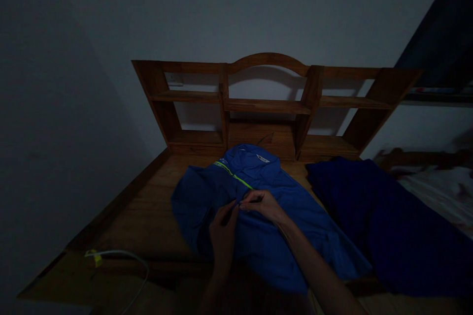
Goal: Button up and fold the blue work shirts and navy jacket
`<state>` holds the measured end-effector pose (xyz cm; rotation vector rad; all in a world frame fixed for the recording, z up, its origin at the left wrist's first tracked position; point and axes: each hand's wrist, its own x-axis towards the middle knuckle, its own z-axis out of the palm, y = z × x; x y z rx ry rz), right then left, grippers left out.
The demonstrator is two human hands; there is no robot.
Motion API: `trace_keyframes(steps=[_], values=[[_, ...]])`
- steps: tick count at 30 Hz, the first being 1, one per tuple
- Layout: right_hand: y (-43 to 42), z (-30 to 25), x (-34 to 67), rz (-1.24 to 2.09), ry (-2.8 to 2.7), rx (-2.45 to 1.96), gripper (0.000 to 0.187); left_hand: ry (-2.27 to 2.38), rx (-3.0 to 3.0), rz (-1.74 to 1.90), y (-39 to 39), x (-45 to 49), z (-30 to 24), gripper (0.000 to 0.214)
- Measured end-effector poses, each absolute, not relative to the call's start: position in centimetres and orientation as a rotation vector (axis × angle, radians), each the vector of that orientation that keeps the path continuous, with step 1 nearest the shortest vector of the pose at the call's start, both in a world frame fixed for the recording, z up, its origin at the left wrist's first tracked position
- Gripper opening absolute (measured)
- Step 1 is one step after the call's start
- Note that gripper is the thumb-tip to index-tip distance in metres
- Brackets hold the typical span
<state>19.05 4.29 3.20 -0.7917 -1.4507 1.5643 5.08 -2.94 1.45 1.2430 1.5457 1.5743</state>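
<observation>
A blue collared jacket with a bright yellow-green stripe lies spread over the wooden desk top, its collar and white label toward the back. At the middle of its front, my left hand pinches the cloth edge between thumb and fingers. My right hand meets it from the right, fingertips pinched on the same edge. Whether a button or a zip sits between the fingertips is too small and dark to tell.
Behind the jacket stands a wooden shelf unit against the wall. Dark blue cloth lies to the right. At the front left, a pale cable with a yellow tag curves over the edge. White bedding shows at far right.
</observation>
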Motion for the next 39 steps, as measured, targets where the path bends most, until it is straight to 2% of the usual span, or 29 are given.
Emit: trace_keyframes(steps=[14, 23, 33, 39], values=[[4.5, 3.0, 18.9, 1.545, -1.509, -0.811, 0.04, 1.529, 1.305, 1.554, -2.6, 4.7, 0.7, 0.025], [4.9, 2.4, 18.8, 1.613, -1.47, -0.84, 0.06, 1.466, 1.351, 1.559, -2.6, 4.7, 0.9, 0.024], [4.7, 2.6, 18.7, 1.636, -1.444, -0.894, 0.053, 1.451, 1.266, 1.549, -2.8, 4.7, 1.8, 0.028], [4.2, 3.0, 18.8, 1.635, -1.447, -0.919, 0.042, 1.421, 1.229, 1.542, -2.7, 4.7, 1.8, 0.027]])
